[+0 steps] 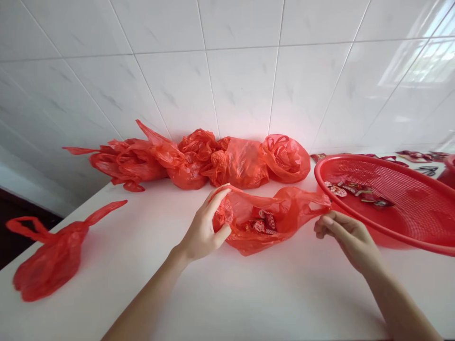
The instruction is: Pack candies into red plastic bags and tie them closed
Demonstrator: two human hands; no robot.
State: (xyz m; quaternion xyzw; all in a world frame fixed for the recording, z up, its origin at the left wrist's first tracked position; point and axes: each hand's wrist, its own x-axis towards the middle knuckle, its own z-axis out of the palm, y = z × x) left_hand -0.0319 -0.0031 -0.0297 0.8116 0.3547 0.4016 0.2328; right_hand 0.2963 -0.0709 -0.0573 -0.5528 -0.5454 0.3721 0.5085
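In the middle of the white table lies a red plastic bag (pixel 254 244), its mouth spread open toward me. Small red wrapped packets (pixel 263 223) show inside it. My left hand (pixel 208 225) grips the bag's bunched left side, thumb in front and fingers behind. At the other end, my right hand (pixel 344 234) pinches the tip of the bag's stretched handle between thumb and fingers. Just beyond that hand stands a red mesh basket (pixel 377 227), holding several small packets (pixel 369 194) on its bottom.
Several filled red bags (pixel 238 161) line the tiled wall (pixel 241 85) at the back. Another red bag (pixel 53 260) with its handles up sits near the table's left edge. Behind the basket are scattered packets (pixel 414 156) and black-handled scissors (pixel 426 170).
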